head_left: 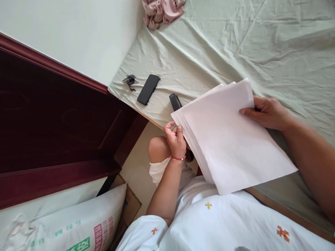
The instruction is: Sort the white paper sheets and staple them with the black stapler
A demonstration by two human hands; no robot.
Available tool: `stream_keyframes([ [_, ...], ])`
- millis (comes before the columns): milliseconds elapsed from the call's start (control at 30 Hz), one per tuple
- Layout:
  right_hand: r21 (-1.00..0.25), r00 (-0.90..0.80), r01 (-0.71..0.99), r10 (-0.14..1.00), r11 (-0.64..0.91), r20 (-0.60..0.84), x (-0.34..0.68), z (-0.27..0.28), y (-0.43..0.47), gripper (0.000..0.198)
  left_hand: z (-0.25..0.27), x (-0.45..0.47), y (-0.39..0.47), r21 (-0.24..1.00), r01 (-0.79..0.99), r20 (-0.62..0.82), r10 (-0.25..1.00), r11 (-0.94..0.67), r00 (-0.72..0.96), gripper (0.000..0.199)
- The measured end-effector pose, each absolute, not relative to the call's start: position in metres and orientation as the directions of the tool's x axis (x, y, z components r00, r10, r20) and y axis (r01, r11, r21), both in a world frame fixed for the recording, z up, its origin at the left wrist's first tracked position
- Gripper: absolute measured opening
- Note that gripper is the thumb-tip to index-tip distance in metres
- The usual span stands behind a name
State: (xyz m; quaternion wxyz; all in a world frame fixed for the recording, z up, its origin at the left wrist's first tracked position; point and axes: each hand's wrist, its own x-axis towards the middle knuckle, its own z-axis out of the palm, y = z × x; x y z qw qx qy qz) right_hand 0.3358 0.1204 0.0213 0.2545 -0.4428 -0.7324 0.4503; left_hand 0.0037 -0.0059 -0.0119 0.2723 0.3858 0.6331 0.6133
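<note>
Loose sheets call for light, even support at both sides

The white sheets (234,137) hang in front of the person's chest, partly over the cloth-covered surface (263,32). The right hand (269,111) grips their right edge, thumb on top; the left hand (176,138) curls at the left edge, though whether it pinches the paper I cannot tell. Since the left edges lie stepped, gentle pressure and levelling both sides should line them up without creasing. The long axis runs away from the body, its far end slanting left, the near end toward the shirt (229,219)
</note>
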Motion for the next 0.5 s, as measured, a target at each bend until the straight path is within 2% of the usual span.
stream_keyframes([
  [133,-0.874,-0.465,0.442,0.885,0.2,-0.033,0.3382,0.0197,0.1205,0.037,-0.0101,0.0082,-0.0081,0.985,0.156,0.153,0.828,-0.08,-0.539,0.057],
  [333,-0.847,-0.397,0.512,0.914,0.143,-0.085,0.3353,0.0228,0.1193,0.039,-0.0115,0.013,-0.0063,0.976,0.139,0.212,0.85,-0.165,-0.482,0.066],
  [500,-0.851,-0.27,0.513,0.962,0.116,-0.032,0.3289,0.0266,0.1176,0.036,-0.014,0.0096,-0.0035,0.972,0.165,0.229,0.84,-0.169,-0.492,0.067],
])
